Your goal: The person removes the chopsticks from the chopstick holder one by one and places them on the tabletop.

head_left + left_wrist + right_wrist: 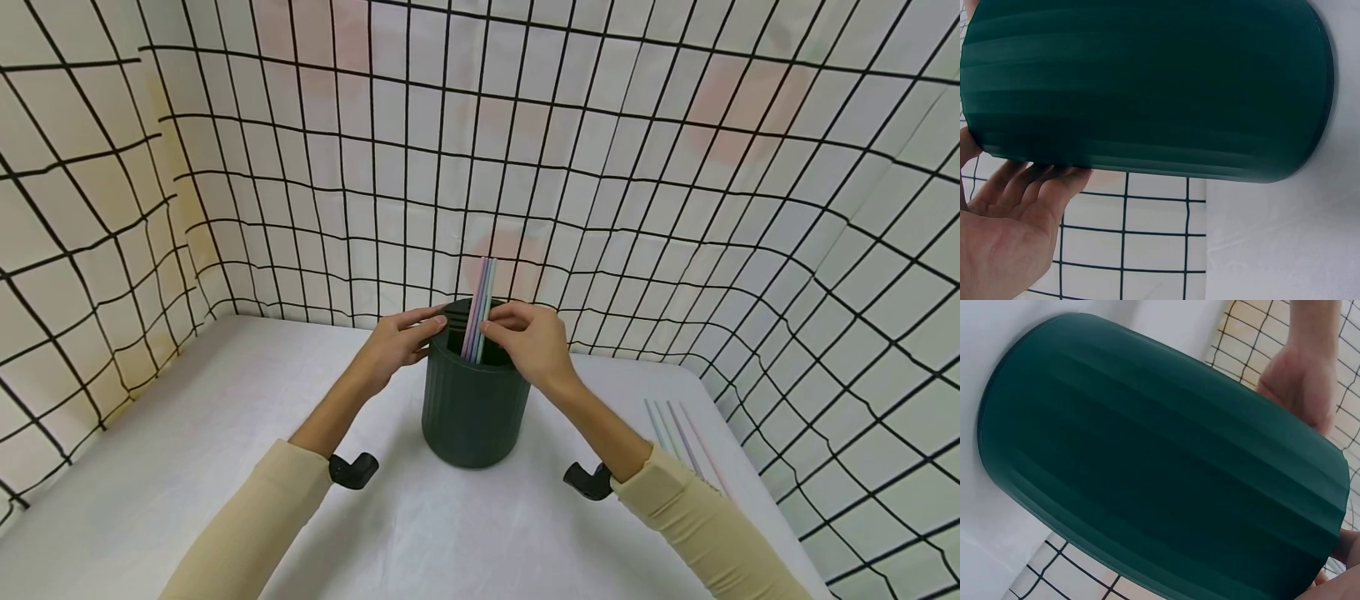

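Note:
A dark green ribbed bin (pixel 474 417) stands upright on the white table. Pastel straws (pixel 480 321), pink, lilac, blue and pale green, stand in its open top and lean slightly right. My left hand (pixel 393 342) grips the bin's left rim, the thumb near the top edge. The left wrist view shows that hand (pixel 1013 225) with its fingers against the bin's side (pixel 1147 87). My right hand (pixel 536 342) is over the right rim and pinches the straws between thumb and forefinger. In the right wrist view the bin (pixel 1166 462) hides most of this hand.
Several more straws (pixel 686 442) lie side by side on the table (pixel 420 533) at the right, partly behind the right sleeve. Black wire mesh (pixel 495 142) surrounds the back and sides. Black wrist mounts (pixel 354 471) jut from both sleeves.

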{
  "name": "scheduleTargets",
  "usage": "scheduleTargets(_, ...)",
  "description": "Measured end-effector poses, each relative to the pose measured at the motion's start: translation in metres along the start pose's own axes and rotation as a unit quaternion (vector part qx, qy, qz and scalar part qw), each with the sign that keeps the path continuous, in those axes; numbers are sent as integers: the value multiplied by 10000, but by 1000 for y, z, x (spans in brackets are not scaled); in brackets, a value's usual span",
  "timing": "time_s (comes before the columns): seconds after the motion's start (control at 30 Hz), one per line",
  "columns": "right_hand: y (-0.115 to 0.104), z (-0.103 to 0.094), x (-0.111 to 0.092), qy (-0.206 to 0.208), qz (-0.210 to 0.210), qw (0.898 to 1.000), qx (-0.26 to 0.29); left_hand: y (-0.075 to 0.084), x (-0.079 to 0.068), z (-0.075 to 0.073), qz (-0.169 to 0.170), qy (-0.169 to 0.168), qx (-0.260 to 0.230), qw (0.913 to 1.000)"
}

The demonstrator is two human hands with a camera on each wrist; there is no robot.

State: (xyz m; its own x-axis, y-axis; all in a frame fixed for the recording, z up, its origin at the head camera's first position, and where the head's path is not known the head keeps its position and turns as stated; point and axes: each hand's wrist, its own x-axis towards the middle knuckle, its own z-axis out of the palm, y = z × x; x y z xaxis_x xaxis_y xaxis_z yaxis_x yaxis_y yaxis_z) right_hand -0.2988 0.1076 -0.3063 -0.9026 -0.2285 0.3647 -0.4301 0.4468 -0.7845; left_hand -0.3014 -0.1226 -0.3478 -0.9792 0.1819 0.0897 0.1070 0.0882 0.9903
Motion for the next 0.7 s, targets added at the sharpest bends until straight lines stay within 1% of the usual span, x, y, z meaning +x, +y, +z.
scheduleTargets(0.2, -2, -2, 1, 5, -82, 9993, 351, 1, -1, 0, 19, -19, -40, 10000)
scheduleTargets(0.37, -9, -8, 3, -15, -37, 9983, 574, 1, -1, 0, 52, -8, -7, 10000)
scheduleTargets(0.53, -20, -17, 7, 157, -58, 9977, 658, 1, 0, 1, 4, 3, -39, 10000)
scheduleTargets(0.7, -36, -30, 12, 367, -252, 9957, 809, 0, 0, 0, 0, 0, -38, 10000)
